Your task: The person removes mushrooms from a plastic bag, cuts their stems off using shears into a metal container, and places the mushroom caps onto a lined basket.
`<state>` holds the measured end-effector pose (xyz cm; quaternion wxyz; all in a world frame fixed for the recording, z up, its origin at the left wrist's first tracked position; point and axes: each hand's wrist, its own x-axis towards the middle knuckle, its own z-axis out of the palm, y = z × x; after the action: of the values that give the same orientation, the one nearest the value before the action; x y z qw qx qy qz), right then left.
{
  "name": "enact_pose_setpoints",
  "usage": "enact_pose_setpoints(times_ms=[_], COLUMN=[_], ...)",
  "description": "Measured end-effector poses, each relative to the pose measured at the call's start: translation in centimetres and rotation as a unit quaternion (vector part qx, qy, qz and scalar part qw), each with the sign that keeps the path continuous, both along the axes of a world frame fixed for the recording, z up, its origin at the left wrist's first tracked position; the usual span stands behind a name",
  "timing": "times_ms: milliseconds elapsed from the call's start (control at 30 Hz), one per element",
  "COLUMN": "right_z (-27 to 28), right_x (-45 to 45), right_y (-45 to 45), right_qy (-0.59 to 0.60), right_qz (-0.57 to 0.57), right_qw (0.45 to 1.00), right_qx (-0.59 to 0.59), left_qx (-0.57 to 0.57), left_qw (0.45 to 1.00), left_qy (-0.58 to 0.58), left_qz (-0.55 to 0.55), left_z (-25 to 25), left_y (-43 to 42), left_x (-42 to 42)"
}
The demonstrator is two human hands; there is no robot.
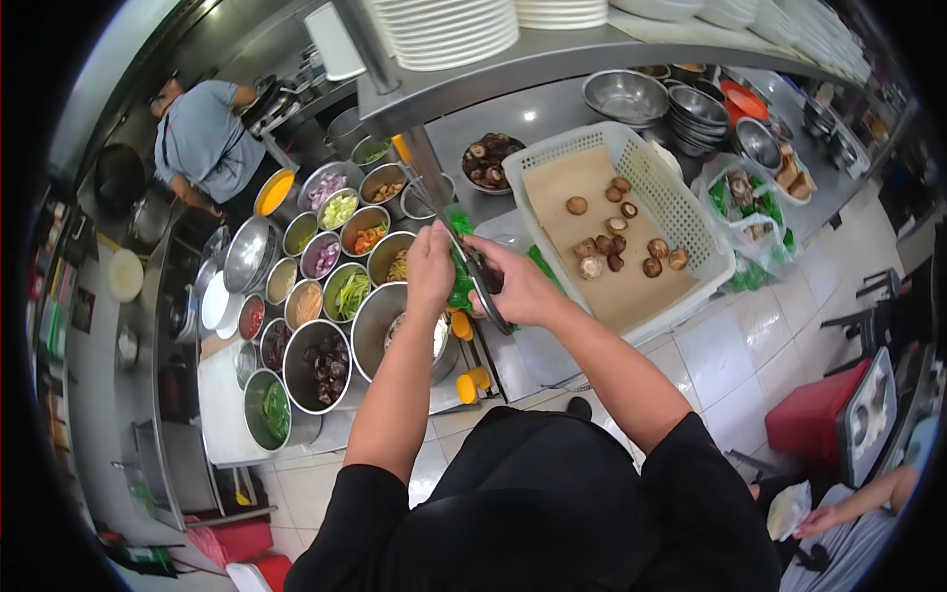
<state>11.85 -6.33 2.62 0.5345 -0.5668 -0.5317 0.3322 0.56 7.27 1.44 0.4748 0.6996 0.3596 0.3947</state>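
Note:
My right hand [518, 281] is wrapped around the dark handles of a pair of scissors [485, 288], whose metal blades point up and to the left. Close beside the blades is my left hand [431, 266], its fingers closed; whatever is in them is hidden. Below my left forearm stands a large steel pot [367, 331] with pale pieces inside, partly covered by the arm. To the right, several brown mushrooms [617, 225] lie on brown paper in a white plastic basket [712, 247]. A bowl of dark mushrooms [490, 163] sits behind my hands.
Several steel containers of cut vegetables [347, 293] crowd the left counter beside a white cutting board [225, 395]. A shelf of stacked plates [444, 30] overhangs the far side. Steel bowls [698, 116] and a plastic bag [745, 212] stand right. One person [212, 138] works far left; another sits lower right.

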Motion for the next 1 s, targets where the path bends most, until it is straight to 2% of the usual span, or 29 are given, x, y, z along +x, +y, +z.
enact_pose_setpoints(times_ms=[100,133,200,233,267,333,367,400,433,500,533,633,700,733,833,900,1000], right_z=[3.5,2.9,0.6,0.1,-0.3,-0.3,-0.7,-1.3,-1.5,-1.7,-1.9,-4.8,-5.0,-5.0,-8.0,-6.8,-5.7], right_x=[0.2,0.3,0.3,0.4,0.3,0.0,-0.1,-0.1,0.0,-0.5,-0.8,-2.3,-2.4,-2.4,-1.4,-1.6,-2.3], right_y=[-0.8,-0.9,-1.3,-1.5,-1.7,-2.4,-2.9,-3.7,-4.4,-5.6,-6.1,-5.3,-4.7,-4.6,-3.5,-3.1,-2.6], right_qy=[0.009,-0.02,-0.08,-0.076,-0.07,-0.045,-0.073,-0.102,-0.134,-0.09,-0.066,0.067,0.09,0.105,-0.001,0.021,0.016], right_qz=[0.044,0.033,0.008,-0.002,-0.012,-0.025,-0.024,-0.024,-0.026,-0.056,-0.069,-0.195,-0.23,-0.249,-0.278,-0.285,-0.287], right_qw=[0.993,0.993,0.99,0.99,0.99,0.993,0.992,0.991,0.987,0.99,0.99,0.978,0.968,0.962,0.96,0.958,0.958], right_qx=[-0.105,-0.11,-0.118,-0.117,-0.118,-0.109,-0.099,-0.088,-0.079,-0.094,-0.104,-0.035,-0.029,-0.027,0.027,0.014,0.006], left_qx=[0.026,0.002,0.068,0.102,0.084,0.079,0.076,0.102,0.184,0.138,0.133,0.113,0.092,0.178,0.28,0.29,0.321], left_qw=[0.996,0.993,0.992,0.989,0.982,0.975,0.971,0.97,0.963,0.955,0.953,0.947,0.947,0.946,0.937,0.888,0.842], left_qy=[0.042,0.043,0.066,0.08,0.144,0.186,0.205,0.207,0.169,0.243,0.253,0.278,0.282,0.231,0.209,0.304,0.396], left_qz=[0.076,0.108,0.088,0.076,0.09,0.097,0.099,0.082,0.097,0.1,0.103,0.112,0.12,0.139,-0.003,-0.187,-0.176], left_z=[-1.2,-0.6,-0.9,-0.5,0.0,-0.1,-0.2,-1.5,-1.2,-1.0,-1.1,-1.0,0.4,1.8,6.7,4.9,3.8], left_y=[3.0,3.9,4.5,4.5,4.5,4.8,5.1,6.2,7.6,8.7,8.9,8.8,8.6,8.1,2.2,-0.5,-3.5], left_x=[0.3,0.1,0.0,0.1,0.2,0.3,0.4,0.4,-0.6,-0.4,-0.2,0.3,-0.3,-1.2,-4.8,-5.8,-3.8])
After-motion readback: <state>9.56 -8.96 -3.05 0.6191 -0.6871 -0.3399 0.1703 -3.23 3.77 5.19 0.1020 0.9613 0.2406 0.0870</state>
